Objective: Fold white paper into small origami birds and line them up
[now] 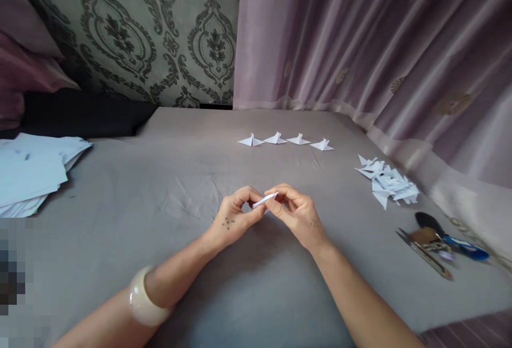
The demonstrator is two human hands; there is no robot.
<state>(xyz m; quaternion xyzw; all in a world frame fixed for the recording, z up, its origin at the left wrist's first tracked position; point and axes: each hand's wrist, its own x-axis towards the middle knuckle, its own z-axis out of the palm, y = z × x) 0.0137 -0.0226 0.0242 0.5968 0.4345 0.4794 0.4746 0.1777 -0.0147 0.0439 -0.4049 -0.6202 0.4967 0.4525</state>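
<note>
Between my two hands is a small piece of folded white paper [264, 200], tilted up toward the right. My left hand [236, 214] pinches its left end between thumb and fingers. At the other end, my right hand [296, 213] closes thumb and fingertips on the paper, partly hiding it. Both hands are above the grey cloth surface [192, 284]. Beyond them stands a row of several folded paper birds [275, 138], wings spread. To the right lies a heap of more folded white paper pieces [392, 181].
A stack of white paper sheets [32, 172] lies at the left, near a black cloth [84, 113]. On the right are open scissors or a similar pointed metal tool [424, 254], and a blue-handled brush-like item [466, 246]. Purple curtains [360, 33] border the right side.
</note>
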